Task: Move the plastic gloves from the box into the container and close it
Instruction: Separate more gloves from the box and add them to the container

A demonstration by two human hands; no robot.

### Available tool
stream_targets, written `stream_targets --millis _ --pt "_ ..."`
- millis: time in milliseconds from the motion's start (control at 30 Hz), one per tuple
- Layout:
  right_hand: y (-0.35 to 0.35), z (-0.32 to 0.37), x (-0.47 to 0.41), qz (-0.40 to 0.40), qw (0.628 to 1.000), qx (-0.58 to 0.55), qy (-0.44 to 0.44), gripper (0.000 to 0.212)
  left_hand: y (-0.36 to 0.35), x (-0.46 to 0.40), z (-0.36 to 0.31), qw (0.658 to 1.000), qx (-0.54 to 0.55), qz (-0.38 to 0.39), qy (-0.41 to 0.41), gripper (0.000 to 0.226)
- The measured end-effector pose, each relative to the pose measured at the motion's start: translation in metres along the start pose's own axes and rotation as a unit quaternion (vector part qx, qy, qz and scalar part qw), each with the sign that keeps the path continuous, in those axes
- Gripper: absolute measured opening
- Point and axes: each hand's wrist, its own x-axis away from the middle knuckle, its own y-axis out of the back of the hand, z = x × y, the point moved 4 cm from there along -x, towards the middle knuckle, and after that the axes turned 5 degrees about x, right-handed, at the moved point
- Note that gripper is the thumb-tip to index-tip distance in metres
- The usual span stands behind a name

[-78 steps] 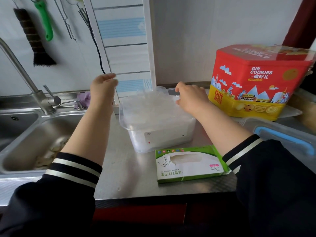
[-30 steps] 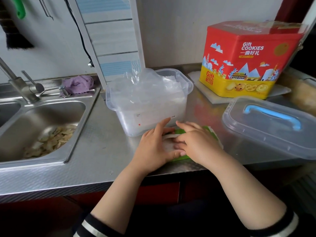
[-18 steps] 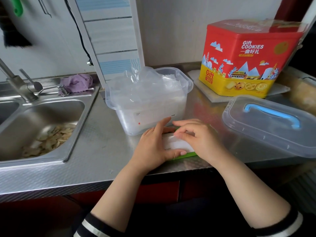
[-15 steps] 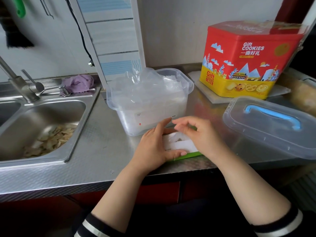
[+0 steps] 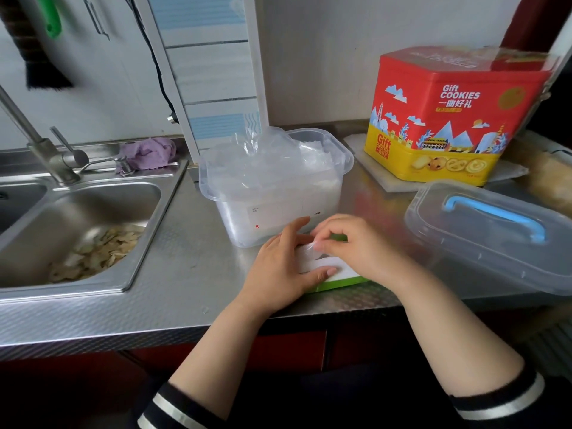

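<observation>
Your steel worktop is smooth and slick, with a sink sunk into it on your left, so the light things on it can slide. The red and yellow cookie tin stands at the back right, hard and boxy, well apart from your work. The clear lid, a shallow rounded shell with a blue handle, lies flat on your right and seems to reach past the worktop's front edge; a knock from your right elbow could send it off. The container is a cloudy plastic tub with rounded corners, and the thin crinkly gloves already in it rise above the rim, so the lid may not seat unless you press them down. Just in front of it lies the flat green and white cardboard box, close to the front edge. Your left hand lies across it, fingers fairly straight, thumb pressing the near side to steady it. Your right hand has its fingers curled, pinching a wisp of clear film at the opening. Pull hard and the flimsy film may tear, or a whole clump may come out and drag the box forward.
</observation>
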Motion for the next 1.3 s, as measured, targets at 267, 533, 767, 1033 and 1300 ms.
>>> stream_targets --millis 267,533,767,1033,1300 --pt "0.008 0.005 -0.001 -0.101 0.961 -0.256 -0.020 0.017 0.003 0.001 0.000 1.000 0.007 -0.007 0.009 0.084" --pt "0.022 0.014 0.002 -0.034 0.980 -0.195 0.014 0.029 0.002 0.001 -0.002 1.000 -0.018 -0.005 0.006 0.073" --pt "0.037 0.020 -0.004 -0.156 0.987 -0.030 0.028 0.017 0.001 0.000 -0.003 0.999 -0.037 -0.011 0.006 0.065" --pt "0.072 0.037 -0.005 -0.275 0.875 -0.399 0.004 0.037 0.001 -0.001 -0.004 0.998 -0.062 0.009 0.008 0.067" --pt "0.085 0.058 -0.025 -0.257 0.832 -0.490 -0.047 0.042 0.027 0.000 -0.037 0.971 0.235 -0.032 0.024 0.073"
